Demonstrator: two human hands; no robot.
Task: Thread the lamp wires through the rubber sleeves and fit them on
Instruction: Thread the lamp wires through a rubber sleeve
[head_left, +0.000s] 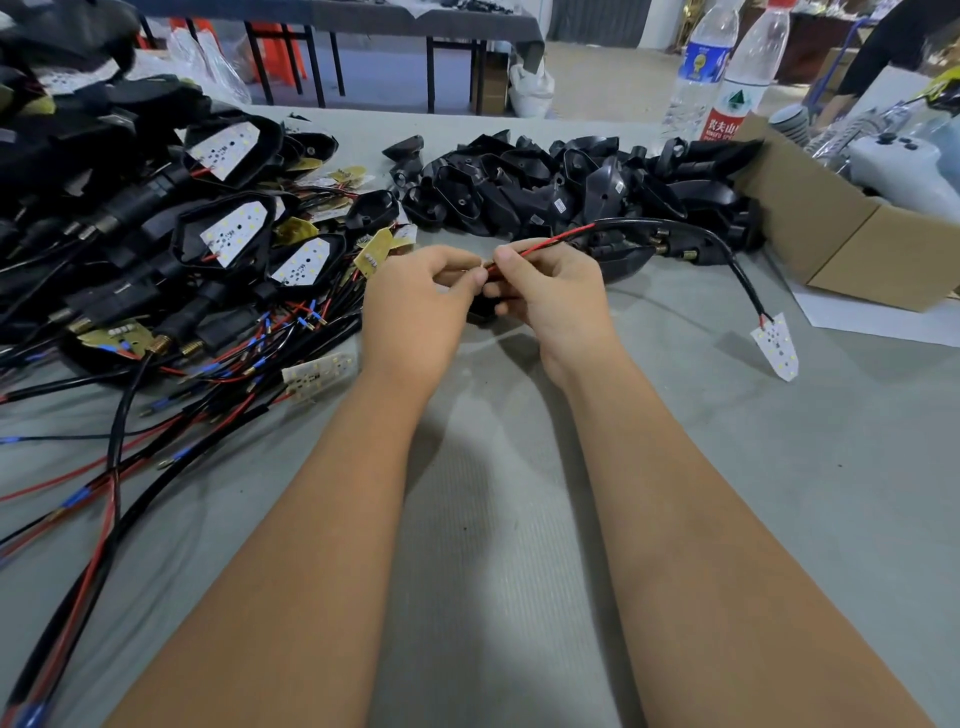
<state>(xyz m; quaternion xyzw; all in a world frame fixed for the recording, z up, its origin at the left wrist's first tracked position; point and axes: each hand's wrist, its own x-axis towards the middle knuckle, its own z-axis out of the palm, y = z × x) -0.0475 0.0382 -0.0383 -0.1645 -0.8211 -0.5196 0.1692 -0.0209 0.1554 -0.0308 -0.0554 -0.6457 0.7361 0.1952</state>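
Observation:
My left hand (415, 301) and my right hand (550, 291) meet over the middle of the grey table. Both pinch the thin red and black wire ends (545, 245) of one lamp cable. That black cable (691, 234) arcs off to the right and ends in a white LED board (775, 345) lying on the table. A dark piece, perhaps a rubber sleeve (480, 306), shows just below my fingers, mostly hidden. A heap of black rubber sleeves (561, 182) lies behind my hands.
Assembled black lamps with white LED boards (228, 234) and loose red, black and blue-tipped wires (218, 364) fill the left side. A cardboard box (852, 239) stands at the right. Two plastic water bottles (727, 73) stand at the back right.

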